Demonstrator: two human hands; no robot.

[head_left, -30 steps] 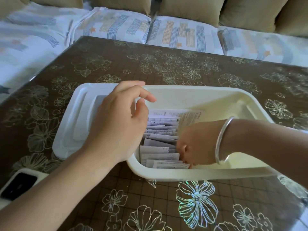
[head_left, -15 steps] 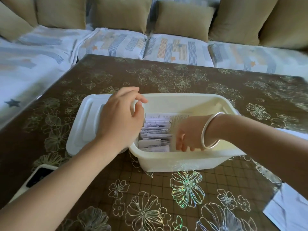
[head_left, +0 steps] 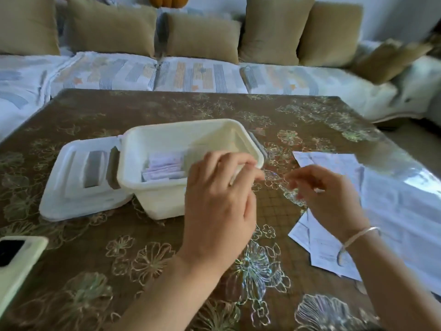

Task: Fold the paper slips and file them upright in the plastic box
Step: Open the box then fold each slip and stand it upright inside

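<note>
In the head view, the plastic box [head_left: 167,197] is being shown standing on the flowered table [head_left: 143,259], its lid [head_left: 78,185] lying open to the left. Folded paper slips [head_left: 163,167] are being kept upright inside it. The left hand [head_left: 219,211] is being held over the box's right rim, fingers loosely curled, holding nothing visible. The right hand [head_left: 327,194] is being held half open, empty, above loose paper sheets [head_left: 393,206]. A phone [head_left: 16,266] is lying at the left edge.
</note>
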